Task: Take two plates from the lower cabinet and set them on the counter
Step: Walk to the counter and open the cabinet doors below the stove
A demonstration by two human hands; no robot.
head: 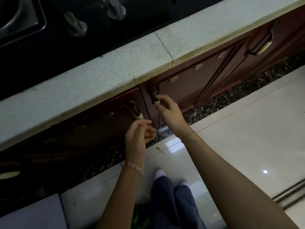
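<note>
Two dark red lower cabinet doors sit under the pale speckled counter (102, 76), both closed. My right hand (170, 111) curls its fingers around the lower end of the right door's handle (154, 96). My left hand (140, 136) hovers just below the left door's handle (136, 110), fingers loosely bent and apart, holding nothing. No plates are visible; the cabinet's inside is hidden behind the doors.
A black cooktop with metal knobs (77, 24) lies on the counter above. Another cabinet door with a curved handle (262, 47) stands to the right. Glossy pale floor tiles (239, 146) spread below, with my feet (160, 173) near the dark marble plinth.
</note>
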